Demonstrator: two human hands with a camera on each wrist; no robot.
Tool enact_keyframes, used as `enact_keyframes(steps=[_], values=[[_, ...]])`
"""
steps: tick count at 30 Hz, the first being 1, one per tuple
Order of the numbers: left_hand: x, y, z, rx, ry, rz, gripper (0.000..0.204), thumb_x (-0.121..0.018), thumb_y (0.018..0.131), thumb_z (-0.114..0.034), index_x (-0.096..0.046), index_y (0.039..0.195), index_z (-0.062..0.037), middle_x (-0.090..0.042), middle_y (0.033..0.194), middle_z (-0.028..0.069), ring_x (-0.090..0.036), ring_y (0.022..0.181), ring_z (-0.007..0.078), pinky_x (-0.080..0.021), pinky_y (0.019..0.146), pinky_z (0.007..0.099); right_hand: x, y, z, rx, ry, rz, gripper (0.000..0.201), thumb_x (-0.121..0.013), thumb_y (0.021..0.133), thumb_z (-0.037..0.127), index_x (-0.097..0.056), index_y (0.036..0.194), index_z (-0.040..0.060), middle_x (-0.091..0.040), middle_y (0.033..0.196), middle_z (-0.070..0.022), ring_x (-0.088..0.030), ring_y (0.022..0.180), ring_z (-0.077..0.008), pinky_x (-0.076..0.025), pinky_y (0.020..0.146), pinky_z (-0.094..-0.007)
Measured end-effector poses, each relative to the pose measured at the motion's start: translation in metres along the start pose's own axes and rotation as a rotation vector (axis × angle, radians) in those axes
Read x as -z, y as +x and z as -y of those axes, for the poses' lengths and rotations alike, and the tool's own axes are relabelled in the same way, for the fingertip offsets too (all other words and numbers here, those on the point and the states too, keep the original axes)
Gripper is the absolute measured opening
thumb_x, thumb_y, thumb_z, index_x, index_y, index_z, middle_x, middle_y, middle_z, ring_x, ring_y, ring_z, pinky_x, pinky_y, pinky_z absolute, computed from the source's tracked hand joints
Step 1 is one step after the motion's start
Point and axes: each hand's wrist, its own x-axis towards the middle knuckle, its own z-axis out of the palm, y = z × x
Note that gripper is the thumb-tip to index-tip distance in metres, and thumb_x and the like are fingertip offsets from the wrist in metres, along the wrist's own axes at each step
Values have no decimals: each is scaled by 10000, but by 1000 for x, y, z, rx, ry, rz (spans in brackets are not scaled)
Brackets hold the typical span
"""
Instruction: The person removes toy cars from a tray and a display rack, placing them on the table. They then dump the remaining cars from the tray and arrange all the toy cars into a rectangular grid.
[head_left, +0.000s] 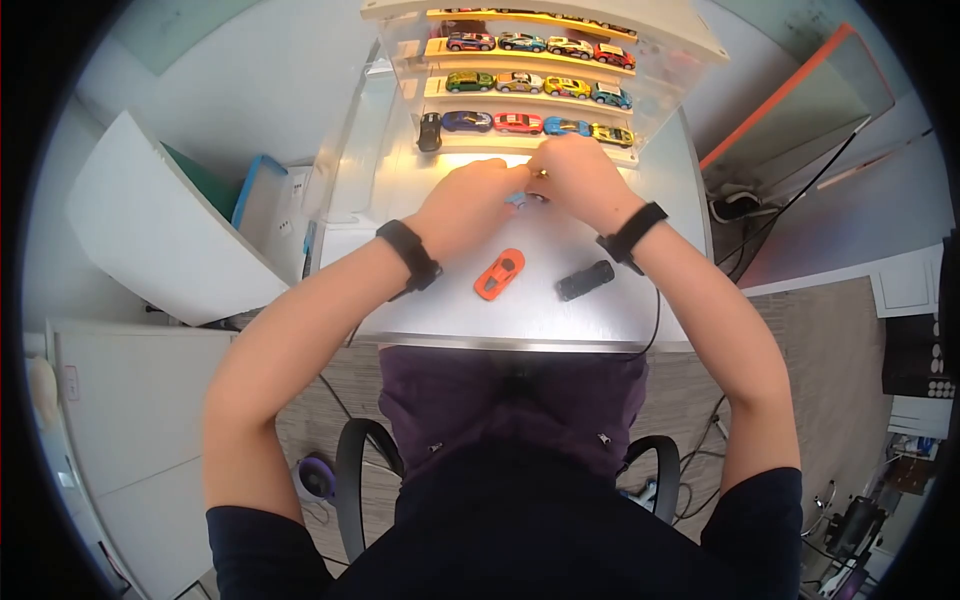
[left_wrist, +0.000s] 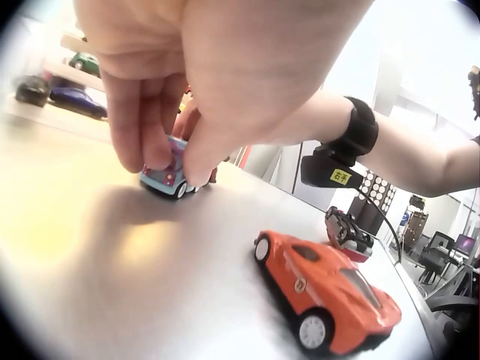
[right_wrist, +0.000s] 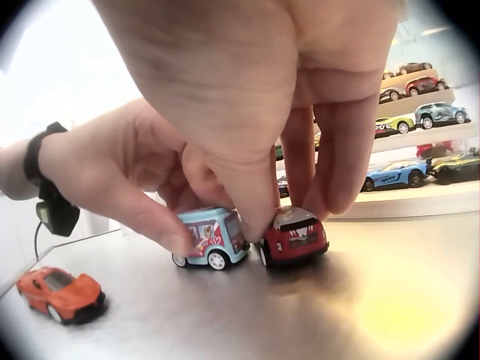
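Observation:
On the tabletop just before the display rack, my two hands work close together. My left hand (head_left: 470, 205) pinches a light blue toy van (right_wrist: 206, 240) with pictures on its side, thumb and fingers on its two sides. Right beside it, my right hand (head_left: 583, 180) holds a red toy car (right_wrist: 296, 244) with a whitish roof between thumb and fingers. The right thumb comes down between the two toys. Nearer to me lie an orange toy sports car (head_left: 499, 275) and, to its right, a black toy car (head_left: 585, 281), which shows wheels up in the left wrist view.
A clear-sided display rack (head_left: 690, 35) with lit, stepped shelves full of toy cars stands at the back of the table (head_left: 430, 320). A dark car (head_left: 429, 131) sits crosswise at the lowest shelf's left end. A cable (head_left: 657, 320) hangs over the table's front edge.

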Motion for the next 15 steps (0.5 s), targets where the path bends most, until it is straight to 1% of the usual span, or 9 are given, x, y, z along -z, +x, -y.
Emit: enact_keyframes(steps=[3, 4, 5, 7, 9, 11, 12, 14, 15], values=[[9, -29, 5, 48, 38, -18, 152, -752, 921, -88, -670, 1042, -46, -675, 982, 168, -693, 906, 413, -548, 791, 505, 1, -38, -15, -48, 57, 20, 152, -833, 873, 212, -835, 929, 70, -744, 864, -164, -724, 836, -357, -563, 765, -465], [18, -47, 3, 64, 37, -33, 158, -753, 920, -59, -680, 1059, -48, -663, 974, 161, -687, 883, 396, -551, 772, 487, 4, -57, -18, -83, 7, 41, 160, -833, 882, 206, -835, 975, 76, -747, 887, -162, -722, 834, -357, -562, 757, -462], [28, -68, 3, 108, 18, -13, 177, -756, 921, -39, -694, 1087, -47, -661, 977, 155, -691, 873, 375, -556, 765, 463, 12, -76, -18, -117, -43, 63, 177, -833, 890, 200, -835, 1021, 81, -750, 910, -160, -721, 833, -357, -561, 748, -459], [49, -115, 3, 177, -4, -7, 223, -764, 924, -7, -719, 1139, -41, -662, 989, 142, -700, 858, 336, -565, 756, 416, 35, -113, -13, -123, -38, 112, 210, -829, 904, 171, -840, 1102, 103, -752, 924, -146, -718, 829, -352, -565, 744, -448], [68, -156, 3, 234, -1, -1, 248, -772, 923, 6, -731, 1165, -31, -668, 1007, 133, -709, 854, 312, -570, 759, 390, 47, -143, -11, -138, 42, 76, 231, -827, 904, 152, -843, 1131, 115, -751, 920, -139, -719, 831, -349, -567, 746, -441], [77, -179, 2, 307, 7, 32, 254, -782, 919, 8, -733, 1167, -20, -676, 1026, 129, -720, 857, 301, -574, 768, 381, 49, -148, -11, -140, 74, 67, 250, -830, 901, 142, -846, 1149, 119, -754, 921, -134, -723, 836, -345, -571, 751, -437], [75, -178, 4, 308, -9, 34, 255, -775, 915, -2, -725, 1163, -33, -672, 1025, 136, -711, 896, 331, -571, 789, 413, 48, -143, -11, -132, 66, 73, 256, -834, 897, 141, -848, 1152, 118, -757, 924, -132, -726, 840, -344, -573, 756, -437], [70, -162, 0, 315, -36, 27, 256, -760, 907, -22, -709, 1154, -59, -664, 1023, 151, -693, 974, 390, -565, 833, 478, 43, -123, -12, -97, 74, 69, 260, -839, 892, 145, -851, 1149, 115, -762, 927, -131, -732, 845, -342, -576, 763, -435], [62, -146, -1, 255, -19, -2, 241, -760, 908, -31, -700, 1140, -58, -664, 1013, 153, -693, 974, 390, -567, 838, 481, 33, -105, -13, -78, 89, 53, 257, -840, 890, 148, -852, 1144, 113, -765, 926, -131, -734, 846, -341, -578, 765, -435]])
